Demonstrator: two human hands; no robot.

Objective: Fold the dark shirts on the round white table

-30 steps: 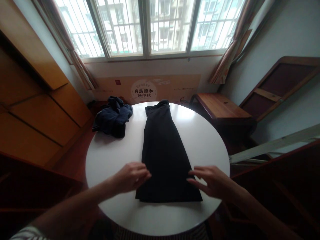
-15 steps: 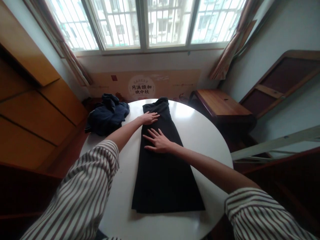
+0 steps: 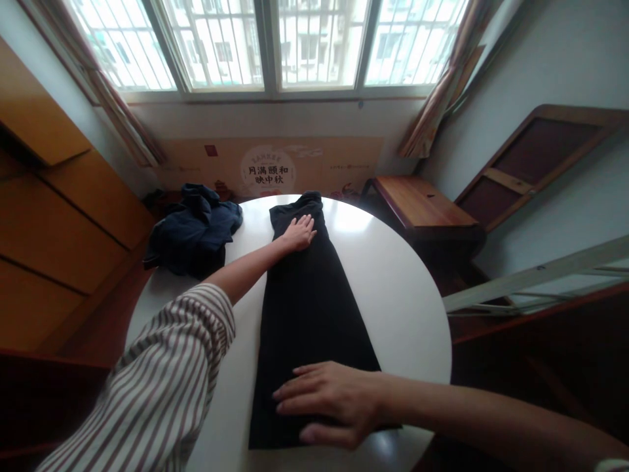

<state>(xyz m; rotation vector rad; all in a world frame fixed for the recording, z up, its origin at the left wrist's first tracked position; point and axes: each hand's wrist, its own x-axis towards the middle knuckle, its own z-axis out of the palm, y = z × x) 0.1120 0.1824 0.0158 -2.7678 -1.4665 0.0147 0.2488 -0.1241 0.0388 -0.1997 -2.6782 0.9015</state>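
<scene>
A long black garment (image 3: pixel 309 314), folded lengthwise like a pair of trousers, lies flat on the round white table (image 3: pixel 407 288). Its gathered, narrower end points toward the window and its wide hem toward me. My left hand (image 3: pixel 299 234) rests palm down on it near the far end, fingers stretched out. Close to the hem, my right hand (image 3: pixel 334 400) is over the cloth with fingers spread; whether its palm presses on the cloth is hard to tell. Neither hand holds anything.
A crumpled pile of dark blue clothing (image 3: pixel 191 229) sits at the table's left edge. Beyond the table on the right stands a wooden side table (image 3: pixel 422 203). Orange-brown cabinets (image 3: pixel 59 229) line the left, and a pale rail (image 3: pixel 540 272) slants at the right.
My right hand has slid from the garment's middle toward me, down to near its hem. My left hand stays near the far end, slightly shifted. The whole view has moved a little.
</scene>
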